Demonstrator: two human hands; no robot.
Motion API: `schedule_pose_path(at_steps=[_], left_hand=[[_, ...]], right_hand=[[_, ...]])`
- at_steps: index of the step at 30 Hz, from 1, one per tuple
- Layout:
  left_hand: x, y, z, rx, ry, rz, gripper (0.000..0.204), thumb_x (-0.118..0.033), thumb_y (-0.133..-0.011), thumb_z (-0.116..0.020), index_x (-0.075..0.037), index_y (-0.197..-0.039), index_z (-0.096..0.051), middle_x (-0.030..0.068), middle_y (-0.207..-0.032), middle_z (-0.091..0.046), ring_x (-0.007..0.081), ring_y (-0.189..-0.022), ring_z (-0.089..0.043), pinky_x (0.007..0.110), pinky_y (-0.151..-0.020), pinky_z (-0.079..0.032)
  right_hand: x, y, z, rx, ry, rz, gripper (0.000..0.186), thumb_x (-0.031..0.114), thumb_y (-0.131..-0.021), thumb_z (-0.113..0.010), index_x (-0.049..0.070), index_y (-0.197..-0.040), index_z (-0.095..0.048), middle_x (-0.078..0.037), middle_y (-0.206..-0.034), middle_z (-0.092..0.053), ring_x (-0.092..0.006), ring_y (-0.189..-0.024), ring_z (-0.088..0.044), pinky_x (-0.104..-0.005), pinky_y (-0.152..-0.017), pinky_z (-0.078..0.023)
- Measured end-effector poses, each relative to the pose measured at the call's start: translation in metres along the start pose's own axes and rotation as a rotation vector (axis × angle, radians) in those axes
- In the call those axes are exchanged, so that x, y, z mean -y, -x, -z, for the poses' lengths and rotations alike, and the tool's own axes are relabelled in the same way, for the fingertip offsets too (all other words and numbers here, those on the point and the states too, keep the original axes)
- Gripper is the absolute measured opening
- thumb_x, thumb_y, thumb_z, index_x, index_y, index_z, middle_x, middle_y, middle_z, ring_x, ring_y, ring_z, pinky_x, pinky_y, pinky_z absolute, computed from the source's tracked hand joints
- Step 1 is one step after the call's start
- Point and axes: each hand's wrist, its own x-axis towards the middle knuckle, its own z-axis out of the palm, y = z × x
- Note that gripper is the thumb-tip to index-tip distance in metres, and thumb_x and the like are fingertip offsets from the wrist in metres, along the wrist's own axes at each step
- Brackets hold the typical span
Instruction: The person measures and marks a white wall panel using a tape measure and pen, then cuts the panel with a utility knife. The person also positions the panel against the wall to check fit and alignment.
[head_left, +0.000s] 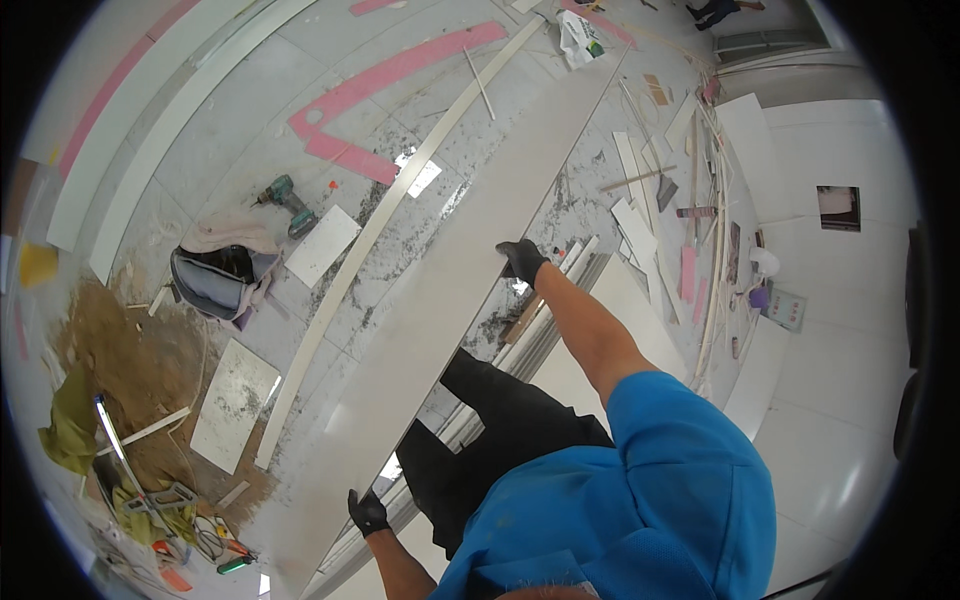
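A long, pale grey-white panel (pixel 430 260) runs slantwise across the view, from the lower left to the upper right. My left hand (pixel 368 511), in a black glove, is closed on its near edge toward the lower end. Farther up that same edge, my right hand (pixel 522 261), also gloved in black, grips the panel with fingers over the top face. The thumbs are hard to make out. Beneath and beside my legs lies a stack of white boards (pixel 570 325), partly covered by my body.
Left of the panel are a long narrow strip (pixel 385 205), a cordless drill (pixel 288 205), an open bag (pixel 222 275) and pink offcuts (pixel 400 85). Hand tools (pixel 165 510) lie at the lower left. Scraps and a dustpan-like grey piece (pixel 666 190) litter the right side by a white wall (pixel 845 290).
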Motion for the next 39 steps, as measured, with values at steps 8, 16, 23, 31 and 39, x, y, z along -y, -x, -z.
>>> schedule_pose_path(at_steps=[8,16,23,31,39], left_hand=[[0.004,0.018,0.012,0.051,-0.019,-0.076,0.034,-0.022,-0.092,-0.051,0.002,-0.116,-0.055,0.0154,-0.117,-0.061,0.028,-0.11,-0.056,0.037,-0.1,-0.044],[0.003,0.083,0.02,0.118,-0.043,-0.147,0.035,-0.021,-0.091,-0.052,0.002,-0.117,-0.053,0.0145,-0.117,-0.06,0.0287,-0.111,-0.055,0.037,-0.102,-0.041],[-0.01,0.072,0.057,0.087,-0.04,-0.098,0.031,-0.021,-0.092,-0.05,0.003,-0.112,-0.053,0.014,-0.114,-0.061,0.0279,-0.108,-0.056,0.036,-0.1,-0.043],[-0.016,0.014,0.07,0.121,-0.333,-0.105,0.035,-0.021,-0.093,-0.046,0.004,-0.117,-0.051,0.016,-0.118,-0.058,0.0294,-0.113,-0.052,0.036,-0.103,-0.039],[-0.05,-0.009,0.084,0.141,-0.487,-0.152,0.039,-0.021,-0.094,-0.042,0.006,-0.121,-0.05,0.0181,-0.123,-0.056,0.0308,-0.118,-0.049,0.037,-0.105,-0.036]], right_hand=[[0.001,0.044,0.022,0.028,0.174,0.11,0.025,0.021,-0.086,-0.061,-0.001,-0.098,-0.066,-0.015,-0.086,-0.067,-0.0249,-0.07,-0.068,-0.0384,-0.063,-0.059],[-0.001,0.08,0.05,0.112,-0.064,0.11,0.03,0.022,-0.082,-0.065,-0.003,-0.098,-0.062,-0.014,-0.085,-0.065,-0.0261,-0.069,-0.065,-0.04,-0.061,-0.057],[0.014,0.121,0.081,0.068,0.127,0.262,0.027,0.02,-0.083,-0.063,-0.004,-0.097,-0.061,-0.015,-0.084,-0.065,-0.0286,-0.07,-0.066,-0.0413,-0.061,-0.057],[0.033,0.186,0.045,-0.06,0.004,0.243,0.027,0.013,-0.079,-0.064,-0.008,-0.096,-0.06,-0.017,-0.083,-0.066,-0.0314,-0.072,-0.069,-0.0429,-0.062,-0.059],[0.025,0.22,0.029,-0.085,-0.074,0.268,0.025,0.013,-0.08,-0.064,-0.008,-0.091,-0.062,-0.017,-0.084,-0.067,-0.0294,-0.071,-0.069,-0.0407,-0.063,-0.059]])
